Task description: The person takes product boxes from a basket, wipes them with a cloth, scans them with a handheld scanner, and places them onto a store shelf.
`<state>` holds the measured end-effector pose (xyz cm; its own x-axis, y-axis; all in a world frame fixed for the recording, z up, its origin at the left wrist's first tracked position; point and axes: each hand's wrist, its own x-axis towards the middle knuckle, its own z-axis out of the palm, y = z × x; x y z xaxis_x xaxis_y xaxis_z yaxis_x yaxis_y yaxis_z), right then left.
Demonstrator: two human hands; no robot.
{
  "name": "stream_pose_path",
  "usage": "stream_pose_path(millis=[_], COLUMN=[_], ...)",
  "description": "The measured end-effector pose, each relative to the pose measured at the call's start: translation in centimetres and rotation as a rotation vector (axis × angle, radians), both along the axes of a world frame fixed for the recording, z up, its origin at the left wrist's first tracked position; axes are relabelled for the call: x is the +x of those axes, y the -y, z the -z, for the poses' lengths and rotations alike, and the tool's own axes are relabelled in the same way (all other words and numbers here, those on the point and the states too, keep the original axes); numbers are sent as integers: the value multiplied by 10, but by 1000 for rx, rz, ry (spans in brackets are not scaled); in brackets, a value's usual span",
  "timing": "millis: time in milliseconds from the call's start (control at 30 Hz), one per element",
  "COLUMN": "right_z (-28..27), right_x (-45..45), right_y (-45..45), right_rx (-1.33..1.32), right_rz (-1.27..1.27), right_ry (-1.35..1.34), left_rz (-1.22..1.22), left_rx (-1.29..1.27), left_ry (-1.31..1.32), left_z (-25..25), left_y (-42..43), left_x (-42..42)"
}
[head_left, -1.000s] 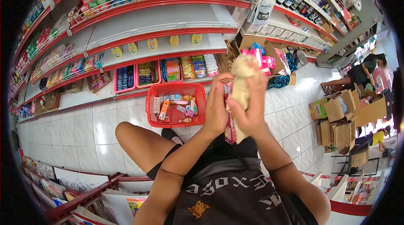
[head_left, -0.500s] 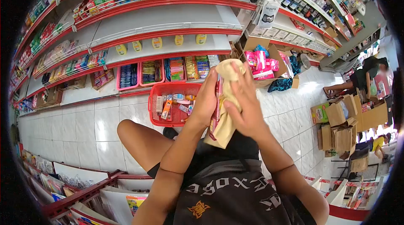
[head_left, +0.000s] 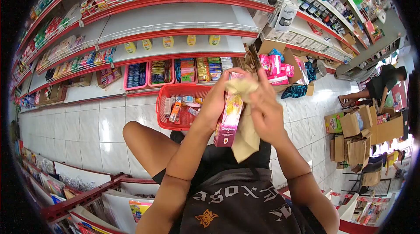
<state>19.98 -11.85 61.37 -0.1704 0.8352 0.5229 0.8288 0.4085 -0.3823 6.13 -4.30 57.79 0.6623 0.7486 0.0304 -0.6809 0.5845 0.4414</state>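
My left hand (head_left: pixel 213 105) is wrapped round the side of a purple and pink toothpaste box (head_left: pixel 228 124), held upright in front of my chest. A pale yellow cloth (head_left: pixel 246 142) hangs along the box's right side, its upper part bunched against the box top. My right hand (head_left: pixel 267 113) grips this cloth; its fingers are blurred by motion. Just beyond my left forearm, a red plastic basket (head_left: pixel 159 113) on the floor contains several small boxes and packs.
White shelves with red edges (head_left: pixel 175 35) rise ahead, bearing yellow bottles (head_left: pixel 168 42) and boxed goods. Pink trays (head_left: pixel 124 76) of sachets line the bottom. Right of them stands a carton of pink packs (head_left: pixel 275 68). Farther right are stacked cartons (head_left: pixel 350 142) and two people.
The cloth has shifted right and down off the box, so the box's printed front now shows. My right hand has moved right, away from my left.
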Motion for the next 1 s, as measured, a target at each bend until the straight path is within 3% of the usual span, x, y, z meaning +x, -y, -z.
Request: stream_pose_path(millis=[67, 133, 200, 233, 267, 300, 367, 433, 500, 567, 633, 700, 733, 800, 833, 900, 967, 1000], right_z=[14, 20, 18, 24, 17, 5, 5, 1, 11, 4, 10, 17, 5, -8, -8, -2, 6, 3], right_x=[-15, -17, -6, -10, -3, 3, 8, -4, -11, -19, -12, 6, 5, 8, 4, -10, -15, -17], right_y=[11, 22, 20, 16, 10, 0, -5, 0, 20, 32, 28, 11, 4, -11, -7, 9, 26, 25], right_rx=[27, 23, -41, -130, 11, 159, 173, 118, -102, -282, -243, 36, 101, 203, 205, -46, -189, -188], right_rz=[-209, -313, -443, -235, -147, -53, -32, -25, -268, -535, -549, -381, -241, -103, -103, -221, -473, -500], right_ry=[69, 92, 82, -162, 3, 176, 143, 118, 40, -5, -12, 63, 100, 60, 68, 72, 53, 60], left_rz=[-24, 206, 133, 77, 450, 30, 65, 27, -31, 110, -15, 18, 45, 31, 8, -85, 129, 87], left_rx=[-88, -1, -21, -66, -102, -32, -67, -127, -189, -49, 119, 175, 34, 69, 98, 33, -34, 9], left_ry=[13, 223, 152, 79, 273, -30, -188, -172, -172, 130, -118, -122, -200, -144, -94, -112, 102, 27], left_z=[8, 32, 36, 39, 50, 19, 7, 6, 12, 25, 7, 6, -3, 1, 2, 7, 27, 20], left_y=[-7, -26, -25, -20, -22, -1, 4, 3, -7, -21, -15, -12, -4, 1, 3, -2, -18, -18], left_x=[-2, -6, 5, 8, 9, 16, 15, 14, 7, -1, -3, 3, 2, 5, 7, 10, 1, -3])
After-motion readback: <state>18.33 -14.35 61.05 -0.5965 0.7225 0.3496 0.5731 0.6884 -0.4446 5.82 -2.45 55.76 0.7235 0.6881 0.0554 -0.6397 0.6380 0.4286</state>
